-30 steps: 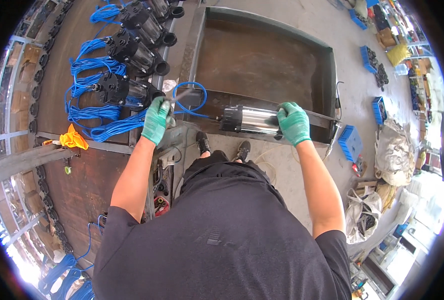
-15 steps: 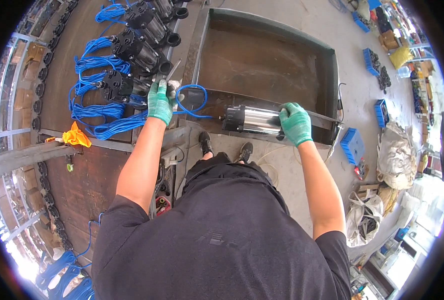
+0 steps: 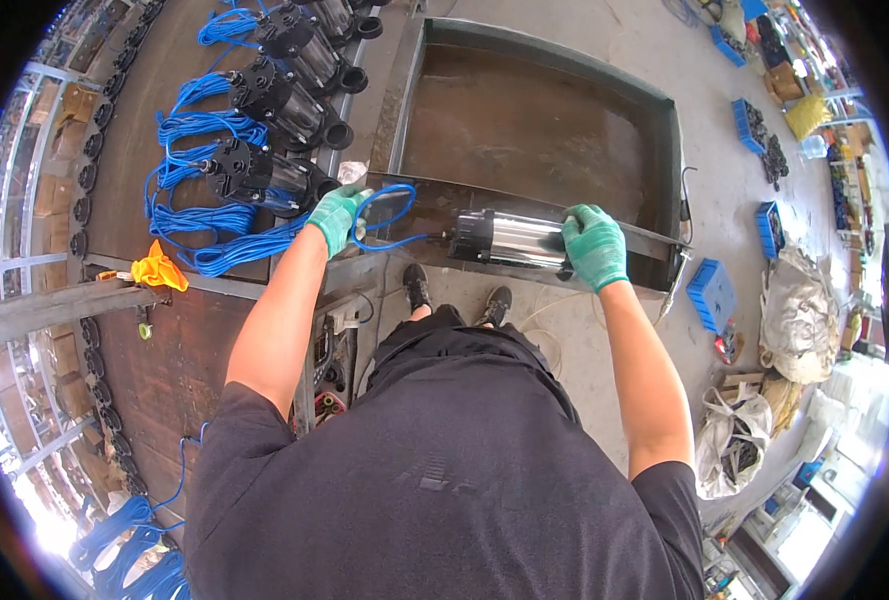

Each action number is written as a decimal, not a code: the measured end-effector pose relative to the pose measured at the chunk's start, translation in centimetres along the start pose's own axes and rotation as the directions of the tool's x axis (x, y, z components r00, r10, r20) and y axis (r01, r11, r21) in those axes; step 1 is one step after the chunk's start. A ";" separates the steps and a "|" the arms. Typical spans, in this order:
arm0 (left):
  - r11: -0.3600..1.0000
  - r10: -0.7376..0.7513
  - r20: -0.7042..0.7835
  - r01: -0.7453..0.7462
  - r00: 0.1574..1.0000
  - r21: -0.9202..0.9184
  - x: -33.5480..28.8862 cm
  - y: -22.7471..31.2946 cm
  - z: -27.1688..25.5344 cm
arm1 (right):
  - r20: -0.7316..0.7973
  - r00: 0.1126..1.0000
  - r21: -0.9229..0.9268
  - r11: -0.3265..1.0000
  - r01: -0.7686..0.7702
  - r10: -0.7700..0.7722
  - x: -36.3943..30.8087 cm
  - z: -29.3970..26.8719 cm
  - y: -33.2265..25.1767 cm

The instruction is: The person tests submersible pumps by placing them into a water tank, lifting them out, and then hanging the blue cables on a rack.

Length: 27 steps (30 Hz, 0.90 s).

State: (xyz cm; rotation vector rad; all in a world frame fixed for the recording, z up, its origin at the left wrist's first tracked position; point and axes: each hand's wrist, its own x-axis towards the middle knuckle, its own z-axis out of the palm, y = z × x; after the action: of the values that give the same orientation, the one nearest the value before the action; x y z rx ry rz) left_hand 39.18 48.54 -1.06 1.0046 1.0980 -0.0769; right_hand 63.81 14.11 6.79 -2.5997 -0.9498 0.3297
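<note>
A submersible pump (image 3: 527, 241) with a shiny steel body and black end lies on its side across the near ledge of a shallow metal tank. Its right end is held by my right hand (image 3: 595, 247), in a green glove, fingers wrapped over it. My left hand (image 3: 336, 218), also gloved, is closed beside the looped blue cable (image 3: 390, 244) that runs to the pump's black end. The cable seems to pass through its fingers, which are partly hidden. Just above that hand is a small whitish crumpled piece (image 3: 352, 172).
Several black-and-steel pumps (image 3: 250, 172) stand in a row on the left bench with coiled blue cables (image 3: 210, 225). An orange cloth (image 3: 159, 268) hangs by a beam. The metal tank (image 3: 677, 150) lies ahead; blue crates (image 3: 712, 295) and sacks (image 3: 797, 315) are on the right floor.
My left hand has moved slightly down and right, closing by the cable loop. The thin metal tool beside it earlier is no longer visible. My right hand stays on the pump.
</note>
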 end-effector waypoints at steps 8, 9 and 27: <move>0.958 0.210 -0.186 -0.240 0.960 -0.156 -1.7 -0.3 1.5 | -0.049 0.999 0.018 1.000 0.007 -0.006 -0.3 -0.1 0.5; 0.983 0.165 -0.159 -0.175 0.973 -0.053 -3.6 0.7 2.8 | -0.057 0.998 0.021 1.000 -0.003 0.004 -0.4 -0.1 0.7; -0.192 0.341 0.387 -0.340 0.856 0.921 -9.3 -1.6 17.7 | 0.667 0.624 0.491 0.388 -0.779 0.407 -2.6 -1.4 11.9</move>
State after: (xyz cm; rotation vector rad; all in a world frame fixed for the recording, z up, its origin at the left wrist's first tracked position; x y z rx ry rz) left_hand 46.17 31.34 6.46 2.7553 0.4900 -0.5378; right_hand 69.16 3.61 3.57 -1.9269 0.1990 1.2760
